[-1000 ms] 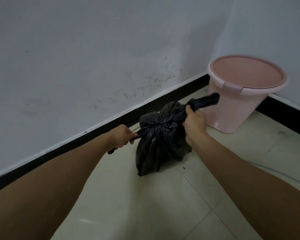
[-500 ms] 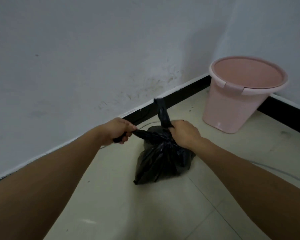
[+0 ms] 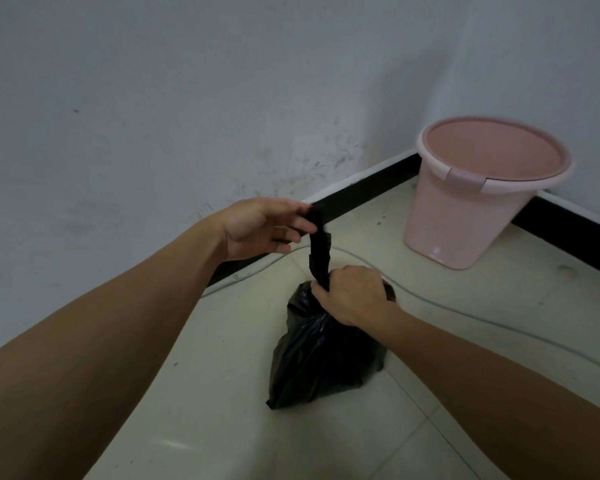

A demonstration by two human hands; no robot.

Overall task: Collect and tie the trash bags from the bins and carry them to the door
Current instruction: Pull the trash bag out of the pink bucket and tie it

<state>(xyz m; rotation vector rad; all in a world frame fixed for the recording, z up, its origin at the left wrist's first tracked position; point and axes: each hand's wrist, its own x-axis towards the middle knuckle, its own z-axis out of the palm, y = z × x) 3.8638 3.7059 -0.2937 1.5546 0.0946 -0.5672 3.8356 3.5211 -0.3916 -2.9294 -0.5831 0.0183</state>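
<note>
A full black trash bag (image 3: pixel 321 358) sits on the pale tiled floor in front of me. My right hand (image 3: pixel 352 294) is closed around its gathered neck. A twisted black strip of the bag rises straight up from that fist. My left hand (image 3: pixel 262 228) pinches the top end of the strip between thumb and fingers, level with the baseboard. A pink plastic bin (image 3: pixel 465 216) without a liner stands in the corner to the right, apart from the bag.
A black baseboard (image 3: pixel 368 188) runs along both grey walls that meet behind the bin. A thin pale cable (image 3: pixel 471 317) lies curved across the floor behind and to the right of the bag.
The two bag ends were pulled apart sideways, then my right hand dropped onto the neck. My left hand has moved up and right and now holds one strip upright.
</note>
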